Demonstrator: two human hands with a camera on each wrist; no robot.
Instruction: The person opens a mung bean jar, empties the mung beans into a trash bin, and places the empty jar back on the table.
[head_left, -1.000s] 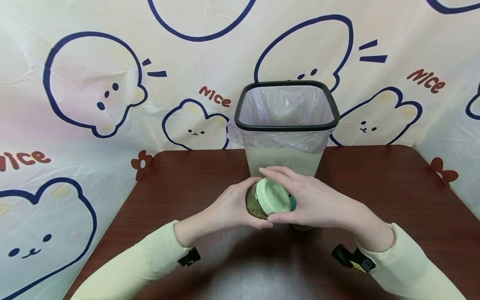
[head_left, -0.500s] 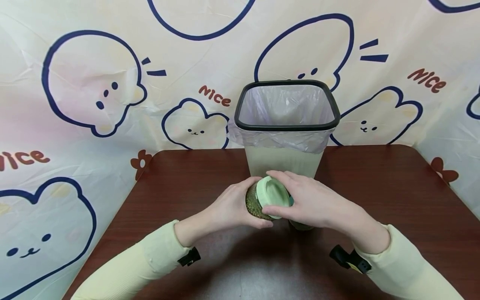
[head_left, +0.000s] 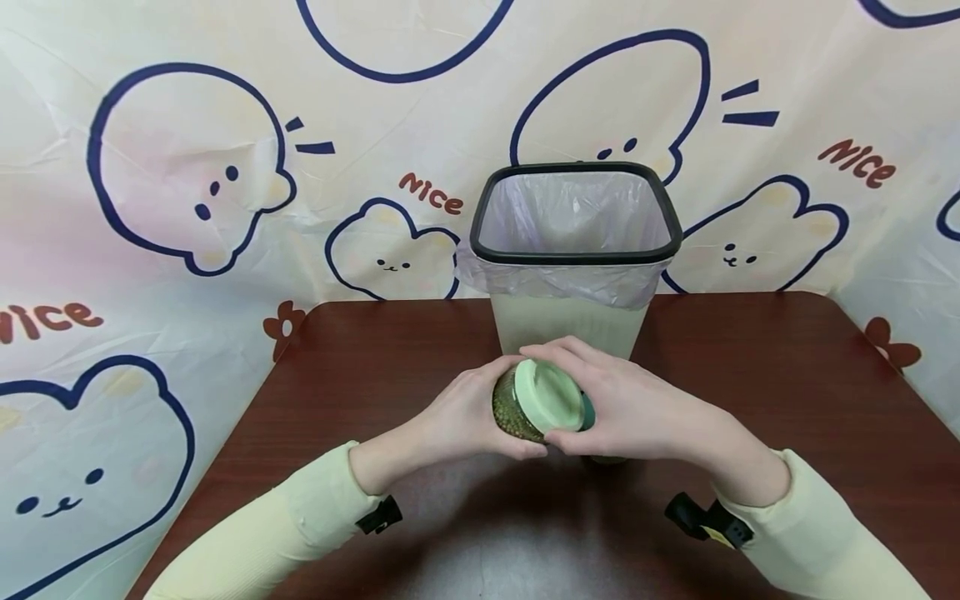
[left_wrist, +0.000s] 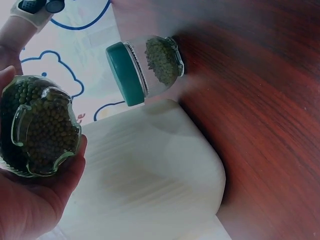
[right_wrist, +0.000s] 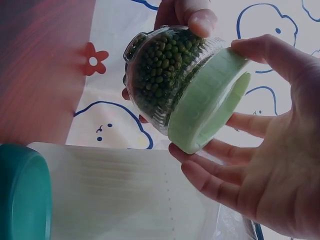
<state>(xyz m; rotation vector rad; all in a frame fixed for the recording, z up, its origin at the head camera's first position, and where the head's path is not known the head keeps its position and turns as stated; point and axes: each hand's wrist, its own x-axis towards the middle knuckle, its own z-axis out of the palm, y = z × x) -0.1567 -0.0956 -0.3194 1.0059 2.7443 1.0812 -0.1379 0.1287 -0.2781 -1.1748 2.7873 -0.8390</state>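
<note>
Counter (head_left: 360, 358) seen from above in the head view, faced forward and down, held bean jar (left_wrist: 50, 135) shown close, base-on, in the left wrist view, side-on with lid (right_wrist: 207, 100) in the right, bin (head_left: 566, 321) shared by all three.

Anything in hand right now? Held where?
One jar of small green beans: the left hand grips its clear body, the right hand grips its light green lid by the edge.

The jar (right_wrist: 162, 75) you hold looks like clear, glossy glass, its pale green lid (right_wrist: 204, 102) smooth, matt plastic. The 2nd jar (left_wrist: 156, 64) is clear and shiny too, its teal lid (left_wrist: 124, 74) smooth plastic. Your bin (head_left: 566, 323) is matt plastic, the liner (head_left: 577, 208) thin, crinkled film, the table (head_left: 390, 350) glossy wood-grain.
</note>
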